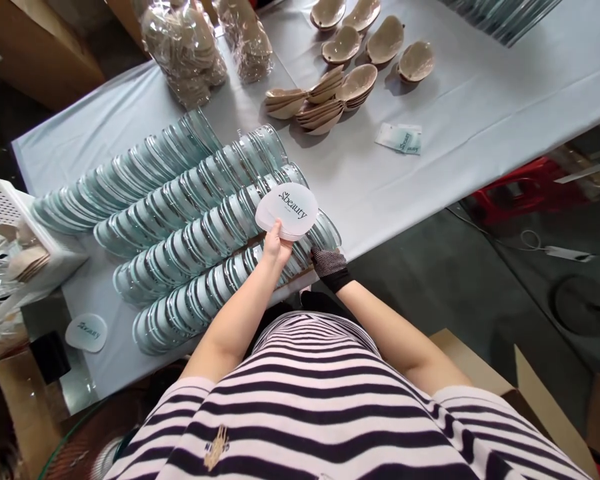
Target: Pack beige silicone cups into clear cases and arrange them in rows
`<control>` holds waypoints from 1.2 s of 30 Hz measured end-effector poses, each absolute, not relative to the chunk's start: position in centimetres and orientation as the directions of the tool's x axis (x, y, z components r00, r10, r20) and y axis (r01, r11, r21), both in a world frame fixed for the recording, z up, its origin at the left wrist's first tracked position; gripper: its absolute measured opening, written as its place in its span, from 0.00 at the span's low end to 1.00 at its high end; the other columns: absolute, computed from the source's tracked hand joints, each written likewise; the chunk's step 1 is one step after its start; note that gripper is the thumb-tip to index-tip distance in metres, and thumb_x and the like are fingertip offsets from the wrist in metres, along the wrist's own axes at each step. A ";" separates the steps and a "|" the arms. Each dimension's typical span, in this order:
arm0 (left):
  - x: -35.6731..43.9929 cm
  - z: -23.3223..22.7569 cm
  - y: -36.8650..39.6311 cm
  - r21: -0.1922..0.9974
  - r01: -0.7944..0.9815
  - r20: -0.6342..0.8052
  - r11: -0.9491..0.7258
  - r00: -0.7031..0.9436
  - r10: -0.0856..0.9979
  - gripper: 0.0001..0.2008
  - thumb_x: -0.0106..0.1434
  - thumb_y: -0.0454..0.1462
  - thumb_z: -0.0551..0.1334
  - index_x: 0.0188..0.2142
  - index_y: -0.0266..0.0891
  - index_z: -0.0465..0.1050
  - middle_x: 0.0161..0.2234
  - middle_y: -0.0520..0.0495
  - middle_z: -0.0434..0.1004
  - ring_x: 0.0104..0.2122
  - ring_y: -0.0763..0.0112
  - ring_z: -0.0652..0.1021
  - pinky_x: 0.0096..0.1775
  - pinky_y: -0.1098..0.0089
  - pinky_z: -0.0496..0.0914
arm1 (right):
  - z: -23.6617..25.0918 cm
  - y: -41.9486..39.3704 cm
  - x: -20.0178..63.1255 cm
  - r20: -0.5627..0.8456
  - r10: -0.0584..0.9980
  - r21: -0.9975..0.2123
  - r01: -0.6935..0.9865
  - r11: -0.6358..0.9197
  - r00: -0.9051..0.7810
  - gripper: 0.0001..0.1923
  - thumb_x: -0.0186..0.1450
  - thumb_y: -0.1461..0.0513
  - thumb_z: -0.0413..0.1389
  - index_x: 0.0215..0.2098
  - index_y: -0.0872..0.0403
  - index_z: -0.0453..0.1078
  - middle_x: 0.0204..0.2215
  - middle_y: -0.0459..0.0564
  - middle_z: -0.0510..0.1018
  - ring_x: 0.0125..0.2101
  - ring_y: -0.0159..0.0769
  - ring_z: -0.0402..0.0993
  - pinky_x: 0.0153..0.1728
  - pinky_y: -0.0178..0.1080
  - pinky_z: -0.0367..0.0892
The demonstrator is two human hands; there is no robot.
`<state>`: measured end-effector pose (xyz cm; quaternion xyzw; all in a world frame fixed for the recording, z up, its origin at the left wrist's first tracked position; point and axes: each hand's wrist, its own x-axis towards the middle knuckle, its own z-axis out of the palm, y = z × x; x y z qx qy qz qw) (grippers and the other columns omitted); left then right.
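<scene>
My left hand point(276, 248), bare, grips a rounded white piece printed "beauty" point(287, 208), with the thumb on its printed face. It is held above rows of standing clear, teal-tinted plastic packs point(195, 233). At the right end of the nearest rows is my right hand point(330, 264), in a black glove with pale dots. It is close against the packs there, but its fingertips are hidden, so whether it grips one does not show. A similar printed piece point(87, 333) lies alone at the table's left end.
Beige shell-like cups point(341, 45) stand singly and in stacks across the table point(460, 127). Bagged beige pieces point(183, 50) are at the back. Printed cards point(400, 139) lie to the right. A white basket point(55, 250) stands left; an open carton point(473, 363) is below right.
</scene>
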<state>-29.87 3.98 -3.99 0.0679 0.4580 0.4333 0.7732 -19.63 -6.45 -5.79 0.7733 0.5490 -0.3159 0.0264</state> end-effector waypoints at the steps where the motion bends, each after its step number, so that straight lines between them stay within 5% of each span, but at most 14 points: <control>1: -29.9 -4.1 4.0 0.501 -0.609 -0.650 0.614 0.203 0.732 0.20 0.70 0.33 0.55 0.60 0.40 0.67 0.55 0.42 0.76 0.58 0.63 0.73 0.59 0.57 0.68 | -6.1 -6.7 -19.6 -0.533 0.821 -0.334 0.840 -0.428 0.206 0.17 0.71 0.63 0.44 0.50 0.55 0.71 0.42 0.63 0.80 0.44 0.50 0.78 0.42 0.47 0.69; 4: -30.1 -4.3 4.0 0.505 -0.619 -0.639 0.602 0.201 0.742 0.20 0.70 0.33 0.56 0.60 0.40 0.68 0.56 0.41 0.75 0.57 0.61 0.75 0.58 0.55 0.70 | -6.4 -7.2 -19.6 -0.591 0.780 -0.475 0.693 -0.542 0.205 0.18 0.68 0.64 0.47 0.54 0.54 0.68 0.36 0.60 0.81 0.37 0.45 0.79 0.38 0.44 0.71; 7: -30.2 -4.5 3.9 0.507 -0.623 -0.629 0.596 0.205 0.750 0.20 0.69 0.33 0.57 0.60 0.40 0.68 0.55 0.41 0.76 0.56 0.61 0.75 0.57 0.57 0.71 | -6.3 -7.2 -19.8 -0.668 0.743 -0.714 0.241 -0.657 0.046 0.20 0.67 0.59 0.49 0.57 0.52 0.63 0.27 0.50 0.78 0.24 0.36 0.74 0.27 0.38 0.70; 9: -30.1 -4.6 3.7 0.514 -0.625 -0.617 0.587 0.206 0.759 0.21 0.68 0.33 0.59 0.60 0.40 0.68 0.54 0.41 0.77 0.56 0.61 0.75 0.57 0.59 0.71 | -6.0 -7.1 -19.4 -0.665 0.746 -0.746 -0.019 -0.666 -0.038 0.19 0.66 0.53 0.52 0.51 0.52 0.66 0.25 0.48 0.75 0.20 0.33 0.69 0.23 0.36 0.68; 14: -29.6 -4.6 3.6 0.566 -0.627 -0.562 0.535 0.182 0.807 0.21 0.67 0.32 0.60 0.59 0.40 0.69 0.56 0.41 0.75 0.57 0.61 0.75 0.58 0.58 0.69 | -3.9 -5.4 -15.7 -0.567 0.797 -0.727 0.328 -0.603 0.209 0.14 0.60 0.51 0.58 0.35 0.53 0.72 0.27 0.53 0.77 0.29 0.40 0.75 0.30 0.41 0.72; 18: -29.2 -4.5 3.4 0.613 -0.622 -0.514 0.488 0.155 0.844 0.20 0.67 0.31 0.60 0.58 0.38 0.70 0.54 0.42 0.77 0.56 0.64 0.75 0.59 0.62 0.69 | -2.3 -2.4 -13.4 -0.220 0.862 -0.755 0.480 -0.447 0.456 0.25 0.66 0.49 0.48 0.53 0.54 0.70 0.47 0.57 0.79 0.49 0.46 0.75 0.50 0.48 0.70; 22: -29.5 -4.2 2.8 0.639 -0.601 -0.546 0.479 0.084 0.834 0.20 0.67 0.32 0.61 0.58 0.37 0.70 0.52 0.43 0.79 0.54 0.63 0.77 0.57 0.62 0.71 | -1.6 -0.8 -16.2 0.038 0.926 -0.728 0.645 -0.231 0.375 0.28 0.66 0.53 0.50 0.60 0.57 0.67 0.60 0.60 0.70 0.58 0.47 0.66 0.59 0.48 0.63; 27: -31.4 -3.3 2.9 0.596 -0.618 -0.581 0.513 0.108 0.806 0.19 0.68 0.34 0.60 0.58 0.39 0.69 0.52 0.44 0.79 0.54 0.63 0.77 0.55 0.63 0.72 | -1.0 -2.8 -19.5 -0.135 0.932 -0.690 0.643 -0.332 0.336 0.25 0.71 0.56 0.40 0.59 0.56 0.68 0.52 0.56 0.78 0.50 0.43 0.74 0.50 0.41 0.69; 30: -32.8 -3.1 3.7 0.589 -0.652 -0.587 0.477 0.060 0.807 0.20 0.69 0.33 0.59 0.60 0.42 0.67 0.54 0.44 0.77 0.54 0.64 0.77 0.55 0.62 0.73 | -0.1 -6.9 -19.1 -0.230 0.891 -0.537 0.713 -0.451 0.391 0.26 0.72 0.55 0.41 0.61 0.57 0.67 0.50 0.58 0.79 0.47 0.45 0.76 0.46 0.40 0.69; 33: -33.7 -3.3 4.5 0.578 -0.656 -0.611 0.485 0.046 0.790 0.20 0.70 0.34 0.57 0.61 0.46 0.66 0.56 0.46 0.75 0.56 0.65 0.76 0.55 0.62 0.73 | 1.0 -12.3 -19.1 -0.325 0.912 -0.399 0.838 -0.372 0.250 0.23 0.69 0.55 0.47 0.57 0.54 0.71 0.45 0.57 0.82 0.43 0.46 0.78 0.44 0.39 0.68; 36: -33.9 -3.7 4.6 0.573 -0.650 -0.607 0.500 0.074 0.791 0.21 0.70 0.34 0.56 0.62 0.46 0.65 0.58 0.46 0.74 0.57 0.66 0.74 0.55 0.63 0.72 | 1.3 -15.3 -20.7 -0.381 0.916 -0.393 0.874 -0.286 0.128 0.20 0.68 0.56 0.48 0.53 0.50 0.74 0.44 0.53 0.82 0.40 0.43 0.79 0.40 0.36 0.68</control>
